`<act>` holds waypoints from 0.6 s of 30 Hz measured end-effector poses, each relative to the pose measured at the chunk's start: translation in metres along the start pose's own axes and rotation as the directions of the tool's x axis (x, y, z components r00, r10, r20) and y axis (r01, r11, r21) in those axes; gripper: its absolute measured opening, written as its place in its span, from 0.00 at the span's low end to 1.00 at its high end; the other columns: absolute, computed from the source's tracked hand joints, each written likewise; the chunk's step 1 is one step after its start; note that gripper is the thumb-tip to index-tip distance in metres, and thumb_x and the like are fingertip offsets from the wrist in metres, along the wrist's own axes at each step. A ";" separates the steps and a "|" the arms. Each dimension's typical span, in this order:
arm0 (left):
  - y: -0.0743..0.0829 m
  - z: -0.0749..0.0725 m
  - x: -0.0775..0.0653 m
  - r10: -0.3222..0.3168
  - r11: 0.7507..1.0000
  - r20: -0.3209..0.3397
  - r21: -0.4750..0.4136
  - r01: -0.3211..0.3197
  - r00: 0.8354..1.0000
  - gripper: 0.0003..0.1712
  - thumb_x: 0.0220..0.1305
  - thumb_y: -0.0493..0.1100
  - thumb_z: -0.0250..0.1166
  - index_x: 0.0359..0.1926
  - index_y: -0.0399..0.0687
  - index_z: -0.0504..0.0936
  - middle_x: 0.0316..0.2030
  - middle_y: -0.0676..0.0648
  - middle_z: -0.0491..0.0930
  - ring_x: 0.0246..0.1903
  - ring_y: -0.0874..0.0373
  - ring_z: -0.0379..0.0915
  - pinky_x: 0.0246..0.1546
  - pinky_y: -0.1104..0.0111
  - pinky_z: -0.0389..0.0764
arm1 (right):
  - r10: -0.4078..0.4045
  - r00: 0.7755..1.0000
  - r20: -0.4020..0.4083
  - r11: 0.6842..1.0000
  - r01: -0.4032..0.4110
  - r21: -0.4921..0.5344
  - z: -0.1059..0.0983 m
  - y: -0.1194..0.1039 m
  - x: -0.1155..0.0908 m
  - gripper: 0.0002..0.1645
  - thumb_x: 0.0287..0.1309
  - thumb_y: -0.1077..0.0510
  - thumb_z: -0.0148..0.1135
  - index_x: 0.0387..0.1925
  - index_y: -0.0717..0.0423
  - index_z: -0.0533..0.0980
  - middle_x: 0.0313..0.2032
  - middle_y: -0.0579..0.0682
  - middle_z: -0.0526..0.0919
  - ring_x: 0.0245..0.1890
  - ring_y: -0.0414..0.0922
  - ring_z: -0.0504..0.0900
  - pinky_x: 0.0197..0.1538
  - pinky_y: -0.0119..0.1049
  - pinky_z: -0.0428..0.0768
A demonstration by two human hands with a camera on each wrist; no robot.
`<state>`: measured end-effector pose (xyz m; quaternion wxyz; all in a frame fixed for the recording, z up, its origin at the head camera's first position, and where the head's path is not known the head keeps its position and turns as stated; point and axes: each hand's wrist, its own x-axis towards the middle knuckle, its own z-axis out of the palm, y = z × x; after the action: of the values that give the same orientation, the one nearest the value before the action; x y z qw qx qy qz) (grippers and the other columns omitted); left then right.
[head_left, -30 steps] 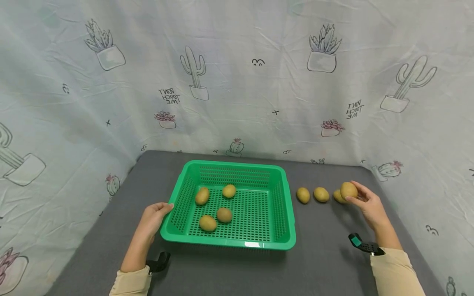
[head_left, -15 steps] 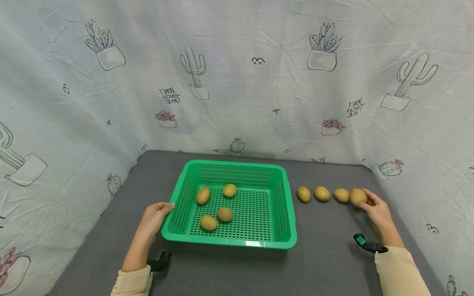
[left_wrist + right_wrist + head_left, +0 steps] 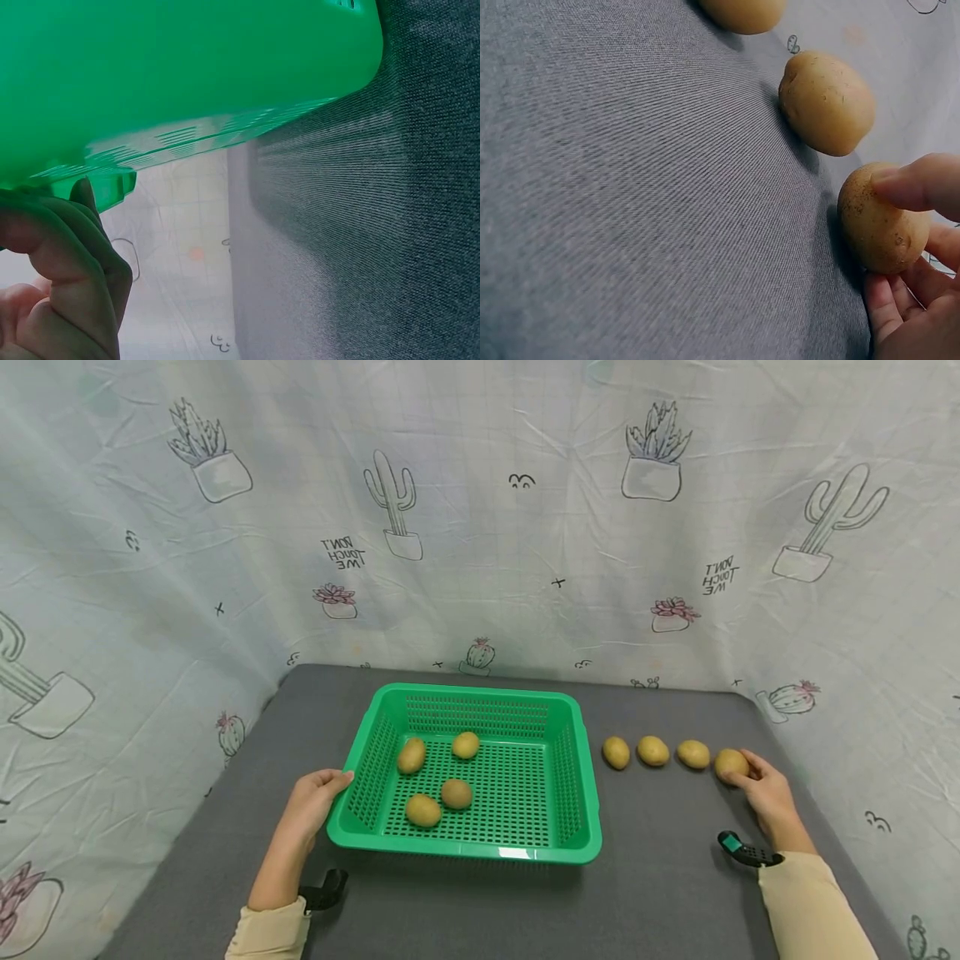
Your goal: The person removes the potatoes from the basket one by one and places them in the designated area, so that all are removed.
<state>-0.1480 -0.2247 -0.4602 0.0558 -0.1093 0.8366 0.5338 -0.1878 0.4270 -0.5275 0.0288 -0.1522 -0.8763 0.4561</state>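
My right hand [image 3: 767, 793] holds a potato [image 3: 881, 221] between thumb and fingers, low at the table, at the right end of a row. To its left lie a second potato [image 3: 693, 754], a third potato [image 3: 653, 751] and a further potato [image 3: 616, 752], spaced a little apart. On the other side, my left hand [image 3: 313, 806] grips the left rim of a green plastic basket [image 3: 480, 852], its fingers curled under the edge in the left wrist view. Several potatoes rest on the basket's slotted floor, one being the brownish potato [image 3: 456, 794]; they sit toward its left half.
A grey cloth covers the table [image 3: 645, 893]. Behind it and along both sides hangs a pale curtain [image 3: 480, 527] printed with cacti. A black strap device [image 3: 748, 850] is worn on the right wrist, and another wrist device [image 3: 324, 891] on the left.
My right hand has carried its potato right and down, from over the neighbouring potato to the table at the row's end. The left hand keeps its grip on the basket rim.
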 end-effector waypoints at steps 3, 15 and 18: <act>0.000 0.000 -0.001 0.012 1.000 -0.002 0.022 -0.012 1.000 0.25 0.73 0.49 0.51 0.55 0.28 0.73 0.40 0.41 0.78 0.31 0.61 0.71 0.37 0.65 0.73 | 0.000 1.000 0.012 1.000 0.000 -0.002 0.000 -0.001 0.003 0.45 0.65 0.48 0.56 0.72 0.65 0.47 0.67 0.73 0.55 0.40 0.19 0.57 0.37 0.14 0.62; -0.001 0.001 -0.001 0.009 1.000 -0.004 0.025 -0.009 1.000 0.24 0.73 0.48 0.50 0.54 0.29 0.73 0.43 0.39 0.77 0.33 0.59 0.71 0.39 0.65 0.72 | 0.017 1.000 0.022 0.999 -0.018 0.041 0.000 0.002 0.007 0.46 0.66 0.48 0.56 0.72 0.66 0.46 0.67 0.73 0.55 0.41 0.19 0.57 0.39 0.13 0.60; -0.001 0.001 -0.002 0.011 1.000 0.001 0.020 -0.011 1.000 0.25 0.73 0.49 0.50 0.56 0.28 0.72 0.49 0.35 0.74 0.41 0.52 0.72 0.45 0.59 0.72 | 0.012 1.000 0.018 0.999 -0.013 0.053 0.001 0.003 0.008 0.47 0.66 0.48 0.56 0.72 0.67 0.45 0.67 0.73 0.54 0.41 0.18 0.57 0.39 0.12 0.60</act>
<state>-0.1462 -0.2240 -0.4616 0.0544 -0.1037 0.8424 0.5259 -0.1949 0.4298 -0.5308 0.0221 -0.1527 -0.8633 0.4805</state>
